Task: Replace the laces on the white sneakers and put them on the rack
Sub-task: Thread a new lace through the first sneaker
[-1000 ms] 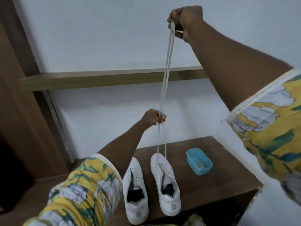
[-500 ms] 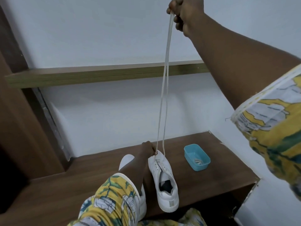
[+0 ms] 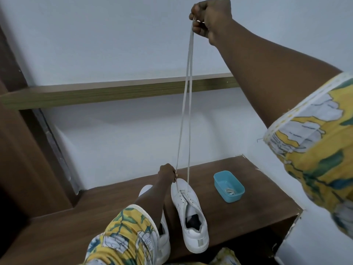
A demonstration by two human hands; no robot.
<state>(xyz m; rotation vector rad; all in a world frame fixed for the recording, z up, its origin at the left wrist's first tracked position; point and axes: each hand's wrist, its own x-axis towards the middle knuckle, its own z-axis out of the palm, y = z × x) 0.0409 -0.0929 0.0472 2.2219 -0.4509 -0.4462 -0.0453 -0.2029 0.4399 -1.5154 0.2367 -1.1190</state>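
Two white sneakers stand on a brown wooden shelf [image 3: 248, 213]. The right sneaker [image 3: 191, 217] has a white lace [image 3: 186, 104] threaded through its front eyelets; both strands rise taut. My right hand [image 3: 210, 18] is raised high and pinches the two lace ends together. My left hand [image 3: 167, 172] is down just above the sneaker's toe and pinches the left strand. My left forearm and sleeve cover most of the left sneaker [image 3: 164, 243].
A small blue plastic tub [image 3: 230, 195] with a coiled lace inside sits on the shelf to the right of the sneakers. A narrow wooden ledge [image 3: 114, 92] runs across the white wall above. A dark brown wooden panel [image 3: 19, 159] rises on the left.
My left hand has slid down the lace from mid-height to just above the sneaker's toe. My right hand has stayed high with the lace ends.
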